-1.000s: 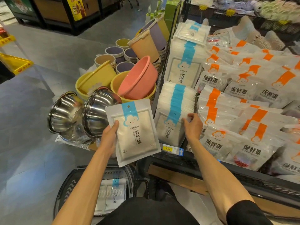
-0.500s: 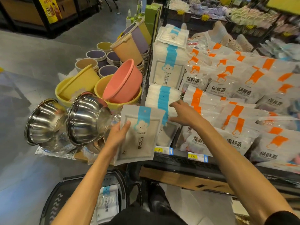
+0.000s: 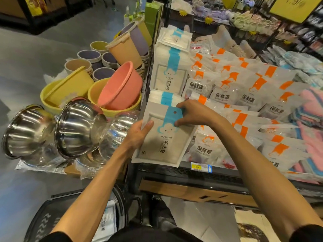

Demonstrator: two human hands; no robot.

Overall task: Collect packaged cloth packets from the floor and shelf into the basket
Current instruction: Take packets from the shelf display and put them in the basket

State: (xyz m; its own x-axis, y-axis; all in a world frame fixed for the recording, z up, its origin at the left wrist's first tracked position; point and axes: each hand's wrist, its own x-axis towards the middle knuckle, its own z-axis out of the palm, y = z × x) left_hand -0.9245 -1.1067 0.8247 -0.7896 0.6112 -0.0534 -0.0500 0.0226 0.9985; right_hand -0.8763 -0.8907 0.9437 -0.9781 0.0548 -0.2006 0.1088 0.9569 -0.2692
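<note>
A white cloth packet (image 3: 162,142) with a blue stripe and a cloud face is held up in front of the shelf edge. My left hand (image 3: 139,133) grips its left side with the thumb across the front. My right hand (image 3: 194,113) pinches its blue top tab. Behind it on the shelf lie rows of the same cloth packets (image 3: 170,70), stacked upright. The dark basket (image 3: 52,213) stands on the floor at the lower left, below my left arm, with at least one packet (image 3: 109,222) inside.
Orange-striped white bags (image 3: 244,88) fill the shelf to the right. Steel bowls (image 3: 75,126) and coloured plastic basins (image 3: 120,88) and bins sit on the floor to the left. The black shelf rail (image 3: 218,175) carries a price tag. Grey floor lies further left.
My right hand left the shelf stack and came onto the top tab of the packet in my left hand. That packet moved right, in front of the shelf.
</note>
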